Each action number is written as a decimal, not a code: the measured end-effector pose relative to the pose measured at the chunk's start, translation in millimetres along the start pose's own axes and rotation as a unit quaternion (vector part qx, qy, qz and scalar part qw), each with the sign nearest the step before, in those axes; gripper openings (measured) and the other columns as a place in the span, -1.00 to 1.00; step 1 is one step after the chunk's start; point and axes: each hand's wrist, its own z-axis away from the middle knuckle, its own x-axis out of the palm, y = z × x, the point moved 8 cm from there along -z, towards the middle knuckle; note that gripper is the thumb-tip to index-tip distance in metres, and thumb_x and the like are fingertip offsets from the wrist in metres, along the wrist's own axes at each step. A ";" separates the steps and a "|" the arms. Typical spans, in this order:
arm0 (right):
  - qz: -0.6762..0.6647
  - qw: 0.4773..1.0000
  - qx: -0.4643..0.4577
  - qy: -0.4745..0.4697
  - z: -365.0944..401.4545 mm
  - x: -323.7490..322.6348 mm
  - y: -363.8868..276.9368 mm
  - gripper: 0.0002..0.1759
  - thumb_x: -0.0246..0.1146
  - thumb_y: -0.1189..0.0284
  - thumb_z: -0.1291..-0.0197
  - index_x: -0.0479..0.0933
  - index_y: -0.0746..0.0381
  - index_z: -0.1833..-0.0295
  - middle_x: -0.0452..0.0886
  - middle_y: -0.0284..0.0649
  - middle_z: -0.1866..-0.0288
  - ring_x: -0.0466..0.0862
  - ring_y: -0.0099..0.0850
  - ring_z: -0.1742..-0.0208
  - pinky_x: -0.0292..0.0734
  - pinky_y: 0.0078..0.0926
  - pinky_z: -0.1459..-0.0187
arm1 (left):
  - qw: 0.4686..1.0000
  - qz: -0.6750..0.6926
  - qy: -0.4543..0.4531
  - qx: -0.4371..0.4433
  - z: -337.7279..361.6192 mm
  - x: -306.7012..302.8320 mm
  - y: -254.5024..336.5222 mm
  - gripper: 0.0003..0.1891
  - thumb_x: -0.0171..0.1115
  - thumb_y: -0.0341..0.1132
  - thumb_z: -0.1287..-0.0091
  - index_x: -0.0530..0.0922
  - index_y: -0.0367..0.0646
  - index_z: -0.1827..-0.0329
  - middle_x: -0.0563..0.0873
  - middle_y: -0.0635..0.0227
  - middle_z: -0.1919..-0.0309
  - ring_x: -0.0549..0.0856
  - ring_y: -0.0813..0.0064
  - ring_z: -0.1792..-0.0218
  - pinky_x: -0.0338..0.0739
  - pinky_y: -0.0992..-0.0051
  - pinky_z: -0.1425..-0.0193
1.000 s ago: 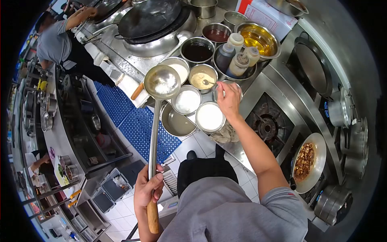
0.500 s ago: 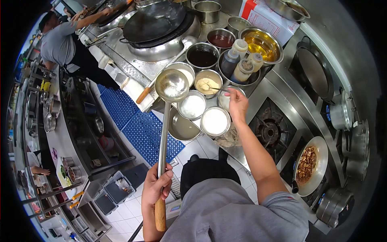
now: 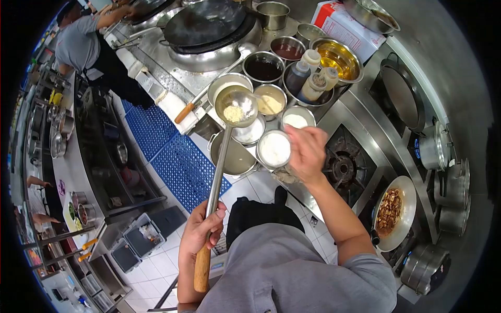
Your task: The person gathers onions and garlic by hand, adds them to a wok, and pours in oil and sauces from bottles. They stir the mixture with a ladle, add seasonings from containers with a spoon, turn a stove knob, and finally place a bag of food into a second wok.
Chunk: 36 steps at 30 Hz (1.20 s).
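Note:
My left hand is wrapped around the wooden-ended handle of a large metal ladle. The ladle's bowl lies over the seasoning pots in this view, with a small heap of pale yellow powder in it. My right hand is slightly blurred, fingers curled together at the right rim of a pot of white powder; I cannot tell what they hold. Another pot with white contents is just beyond the fingertips. Behind the ladle sits a pot of pale yellow powder.
A dark sauce pot, squeeze bottles and a bowl of yellow oil stand behind the pots. To the right are a gas burner and a pan of browned pieces. Another person works at far left.
Pale yellow powder now lies in the ladle, which has shifted slightly right. My right hand has left the yellow powder pot, moving down toward the white powder pot; its spoon no longer shows in my fingers.

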 end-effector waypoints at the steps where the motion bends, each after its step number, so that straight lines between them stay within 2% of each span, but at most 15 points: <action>1: 0.005 0.999 0.035 -0.008 10.3 -7.8 2.3 -0.82 0.24 0.53 -0.34 0.72 0.25 0.03 0.76 -0.26 0.25 0.59 -0.30 0.21 0.43 -0.40 0.03 | 1.000 -0.013 0.010 -0.002 5.9 -2.1 -2.3 -0.69 0.34 -0.24 -0.35 0.50 -0.28 0.04 0.35 0.56 0.65 0.32 0.75 0.82 0.16 0.72 0.82; 3: 0.018 0.994 0.104 -0.025 33.6 -27.6 11.4 -0.82 0.24 0.53 -0.34 0.72 0.25 0.04 0.76 -0.26 0.27 0.59 -0.29 0.21 0.44 -0.38 0.03 | 1.000 -0.025 0.009 -0.001 16.0 -9.0 -8.0 -0.68 0.37 -0.25 -0.31 0.48 -0.28 0.05 0.35 0.57 0.72 0.32 0.74 0.86 0.14 0.70 0.82; 6: 0.060 0.986 0.138 -0.067 90.4 -21.3 41.4 -0.83 0.26 0.50 -0.33 0.71 0.20 0.03 0.72 -0.28 0.34 0.61 -0.35 0.29 0.41 -0.42 0.15 | 0.999 -0.030 -0.011 -0.017 27.5 -21.9 -18.9 -0.68 0.35 -0.28 -0.36 0.44 -0.25 0.00 0.43 0.54 0.72 0.39 0.70 0.84 0.17 0.65 0.79; 9: -0.074 0.900 0.428 -0.047 150.7 1.3 82.9 -0.79 0.18 0.43 -0.44 0.70 0.25 0.03 0.72 -0.29 0.35 0.54 -0.52 0.41 0.37 -0.53 0.31 | 0.999 -0.046 -0.015 -0.020 31.9 -25.4 -23.3 -0.67 0.36 -0.27 -0.36 0.44 -0.25 0.00 0.44 0.53 0.71 0.39 0.70 0.84 0.18 0.65 0.79; 10: -0.111 0.876 0.468 -0.042 162.6 7.6 92.4 -0.72 0.13 0.36 -0.51 0.70 0.29 0.02 0.73 -0.33 0.35 0.43 -0.67 0.47 0.28 -0.62 0.43 | 0.998 -0.053 -0.017 -0.023 32.3 -25.5 -25.0 -0.67 0.36 -0.27 -0.36 0.44 -0.25 0.00 0.44 0.53 0.71 0.39 0.70 0.83 0.18 0.66 0.79; 14: -0.129 0.867 0.481 0.009 151.0 -11.0 87.9 -0.71 0.13 0.35 -0.52 0.69 0.29 -0.01 0.72 -0.41 0.35 0.34 -0.77 0.50 0.21 -0.68 0.46 | 0.998 -0.054 -0.030 -0.024 30.5 -25.7 -32.0 -0.65 0.36 -0.24 -0.36 0.44 -0.26 0.00 0.45 0.53 0.69 0.41 0.71 0.82 0.20 0.67 0.78; 18: -0.183 0.850 0.493 0.027 128.6 -30.2 67.4 -0.69 0.10 0.35 -0.55 0.65 0.34 -0.08 0.74 -0.29 0.25 0.58 -0.64 0.19 0.48 -0.62 0.00 | 0.997 -0.065 -0.046 -0.023 29.7 -23.7 -38.0 -0.64 0.36 -0.19 -0.36 0.45 -0.25 0.00 0.45 0.54 0.69 0.42 0.72 0.80 0.19 0.66 0.78; 21: -0.131 0.934 0.333 0.024 93.1 -34.4 32.6 -0.77 0.16 0.44 -0.48 0.68 0.30 -0.03 0.75 -0.32 0.33 0.52 -0.59 0.33 0.34 -0.58 0.33 | 0.996 -0.052 -0.065 -0.033 29.3 -19.4 -42.6 -0.65 0.35 -0.19 -0.36 0.46 -0.24 0.01 0.43 0.54 0.69 0.41 0.71 0.80 0.18 0.65 0.78; 22: -0.051 0.968 0.245 0.010 75.2 -43.6 10.2 -0.80 0.22 0.48 -0.41 0.69 0.29 -0.02 0.75 -0.26 0.34 0.59 -0.39 0.26 0.44 -0.48 0.18 | 0.996 -0.040 -0.070 -0.038 30.3 -17.6 -44.3 -0.65 0.35 -0.19 -0.36 0.46 -0.23 0.01 0.42 0.55 0.69 0.41 0.71 0.80 0.18 0.65 0.78; 25: 0.075 0.990 0.119 -0.018 83.2 -49.1 -2.0 -0.81 0.25 0.51 -0.35 0.69 0.29 0.00 0.74 -0.25 0.34 0.61 -0.29 0.26 0.49 -0.40 0.09 | 0.996 -0.021 -0.071 -0.045 35.2 -15.1 -44.3 -0.67 0.34 -0.21 -0.35 0.47 -0.23 0.02 0.40 0.55 0.70 0.41 0.70 0.80 0.18 0.65 0.78; 26: 0.077 0.987 0.138 -0.039 95.9 -42.8 6.9 -0.81 0.25 0.50 -0.35 0.70 0.28 0.02 0.74 -0.26 0.35 0.61 -0.24 0.25 0.51 -0.36 0.09 | 0.996 -0.016 -0.071 -0.043 36.8 -14.8 -45.3 -0.67 0.34 -0.21 -0.35 0.47 -0.24 0.02 0.40 0.54 0.70 0.41 0.70 0.81 0.18 0.65 0.78; 29: -0.010 0.948 0.314 -0.053 142.2 -13.0 47.0 -0.80 0.23 0.45 -0.38 0.71 0.27 0.03 0.72 -0.25 0.40 0.61 -0.29 0.28 0.49 -0.38 0.20 | 0.997 -0.016 -0.062 -0.042 39.8 -14.7 -48.7 -0.67 0.35 -0.22 -0.35 0.47 -0.23 0.02 0.41 0.53 0.71 0.40 0.69 0.81 0.18 0.65 0.78; 30: -0.033 0.910 0.410 -0.047 155.9 -6.1 59.3 -0.77 0.21 0.39 -0.42 0.71 0.28 0.02 0.72 -0.30 0.42 0.58 -0.50 0.36 0.45 -0.52 0.26 | 0.997 -0.018 -0.057 -0.041 40.7 -14.8 -49.4 -0.67 0.35 -0.22 -0.34 0.47 -0.23 0.02 0.41 0.53 0.71 0.40 0.69 0.81 0.18 0.65 0.78; 33: -0.162 0.826 0.540 0.004 164.9 -2.5 78.4 -0.72 0.20 0.33 -0.45 0.70 0.31 0.00 0.75 -0.34 0.37 0.49 -0.70 0.43 0.37 -0.65 0.35 | 0.997 -0.041 -0.045 -0.036 41.8 -15.4 -47.4 -0.68 0.35 -0.23 -0.34 0.46 -0.23 0.03 0.42 0.52 0.71 0.40 0.69 0.82 0.19 0.65 0.78; 36: -0.175 0.848 0.499 0.025 149.3 -16.0 82.8 -0.71 0.17 0.35 -0.47 0.68 0.34 -0.02 0.76 -0.37 0.33 0.38 -0.78 0.47 0.25 -0.70 0.43 | 0.997 -0.045 -0.047 -0.032 40.9 -13.2 -46.2 -0.68 0.34 -0.24 -0.34 0.46 -0.24 0.03 0.42 0.52 0.71 0.42 0.68 0.80 0.20 0.64 0.77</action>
